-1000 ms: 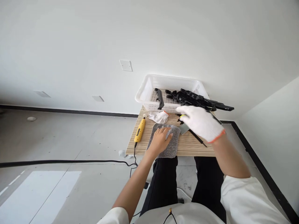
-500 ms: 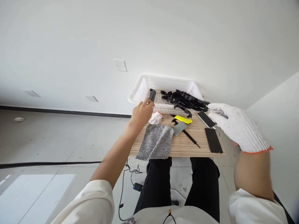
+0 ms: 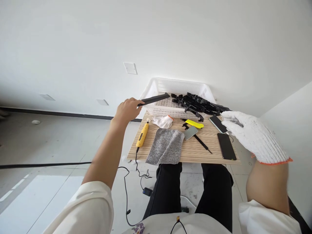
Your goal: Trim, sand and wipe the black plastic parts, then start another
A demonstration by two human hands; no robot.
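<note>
My bare left hand [image 3: 128, 112] is closed on the near end of a long, flat black strip [image 3: 156, 98]. The strip's far end reaches over the left part of a white plastic basket [image 3: 165, 113]. On my right hand [image 3: 251, 135] is a white knitted glove with an orange cuff. Its fingers are pinched together at the right end of the tangled black plastic parts [image 3: 195, 104], seemingly on one part's end; the fingertips partly hide the contact. These parts lie heaped in the basket and stick out over its right side.
The wooden table [image 3: 168, 159] bears a yellow corded tool [image 3: 142, 135], a white glove [image 3: 163, 122], a grey cloth [image 3: 165, 146], a yellow-handled item [image 3: 194, 123], a grey flat plate [image 3: 190, 132], a thin black tool [image 3: 203, 143] and two phones [image 3: 226, 146]. Cables [image 3: 125, 195] run below.
My left hand has moved left with the black strip, which now lies more level. The yellow corded tool has come into sight. My right hand has shifted slightly right in the picture, still pinched.
</note>
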